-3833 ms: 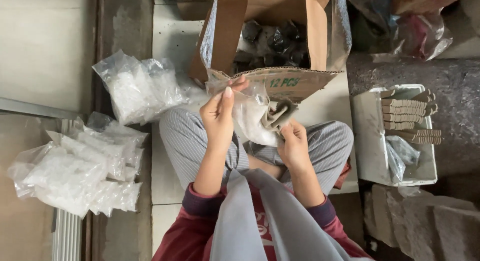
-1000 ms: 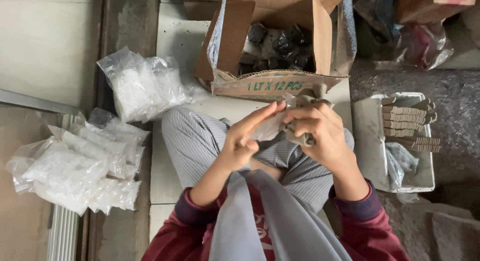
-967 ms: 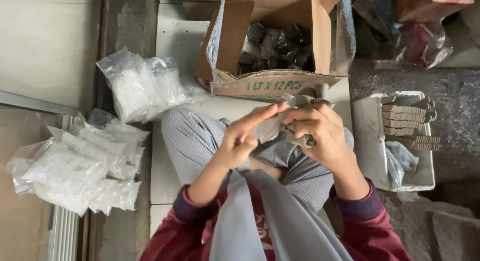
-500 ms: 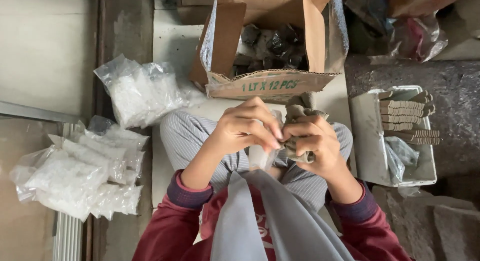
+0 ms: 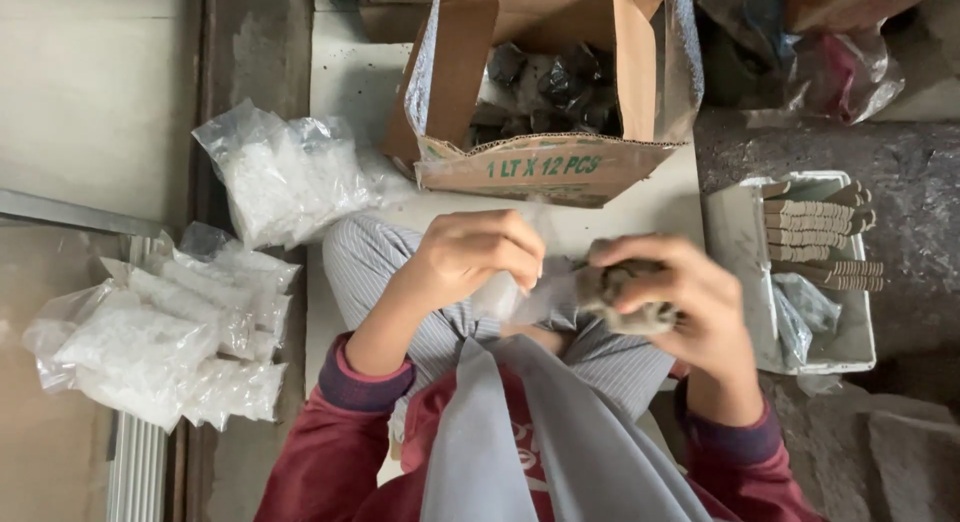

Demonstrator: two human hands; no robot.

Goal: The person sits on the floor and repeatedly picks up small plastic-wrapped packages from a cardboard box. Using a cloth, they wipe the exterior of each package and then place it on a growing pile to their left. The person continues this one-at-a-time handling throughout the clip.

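My left hand [image 5: 475,257] is closed around a small clear plastic bag [image 5: 515,300] held over my lap. My right hand [image 5: 670,292] grips a dark grey lumpy part [image 5: 625,294] just to the right of the bag's mouth. Both hands hover above my striped trousers [image 5: 370,272], close together but apart. Right in front of them stands an open cardboard box [image 5: 545,167] with several dark bagged parts [image 5: 545,87] inside.
Bundles of clear bags with white contents lie at the left [image 5: 285,177] and lower left [image 5: 160,337]. A white tray [image 5: 745,272] with stacked brown cardboard strips [image 5: 815,222] sits at the right. Crumpled plastic [image 5: 835,67] lies at the top right.
My hands have dropped from the box front toward my lap. The left hand has closed on the clear bag, and the right hand has moved slightly right with the dark part.
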